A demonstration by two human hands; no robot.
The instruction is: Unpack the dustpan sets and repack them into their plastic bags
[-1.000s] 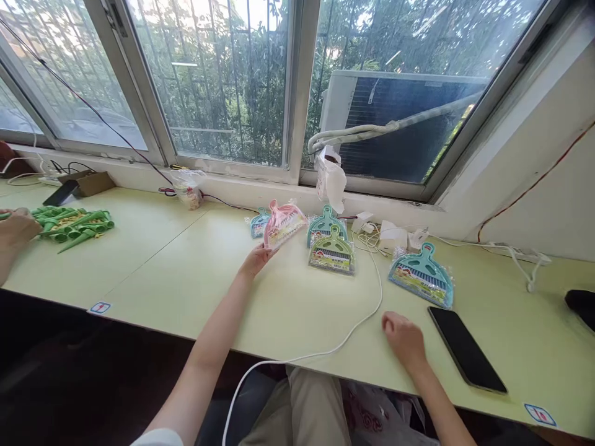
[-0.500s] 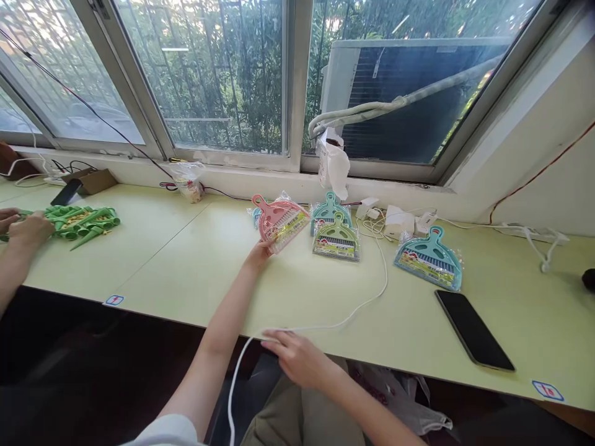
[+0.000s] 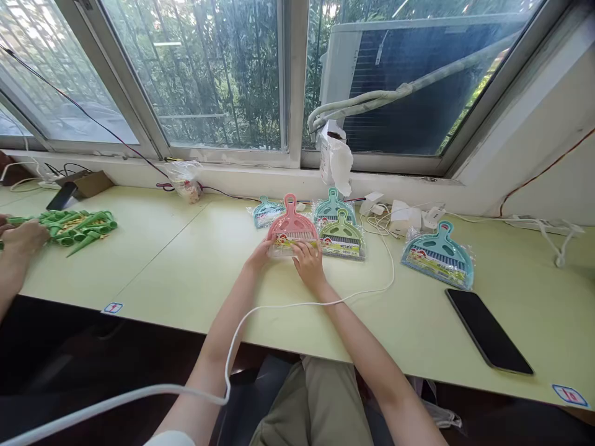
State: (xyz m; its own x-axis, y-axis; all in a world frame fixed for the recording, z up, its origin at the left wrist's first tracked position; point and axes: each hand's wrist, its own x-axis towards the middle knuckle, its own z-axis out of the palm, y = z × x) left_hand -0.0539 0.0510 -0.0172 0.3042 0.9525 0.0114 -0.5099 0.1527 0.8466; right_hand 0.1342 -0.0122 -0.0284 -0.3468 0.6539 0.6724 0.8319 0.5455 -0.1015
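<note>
A pink dustpan-and-brush set [image 3: 292, 222] in clear wrapping stands with its handle upward near the middle of the table. My left hand [image 3: 261, 254] grips its lower left edge, fingers partly hidden behind it. My right hand [image 3: 309, 263] holds the lower right side, fingers over the label. Just right of it lie a green dustpan set [image 3: 343, 238] and, behind that, a blue dustpan set [image 3: 333, 204]. A smaller-looking blue dustpan set [image 3: 266, 214] is behind it on the left. Another blue dustpan set [image 3: 439, 255] lies farther right.
A black phone [image 3: 488, 331] lies near the right front edge. A white cable [image 3: 297, 305] crosses the table and my arms. Chargers [image 3: 402, 218] sit by the wall. At far left, another person's hands [image 3: 25, 238] touch green cone-shaped pieces [image 3: 86, 228].
My right hand has risen from the table's front edge to the pink dustpan set. The set has turned from tilted to upright and shifted slightly right.
</note>
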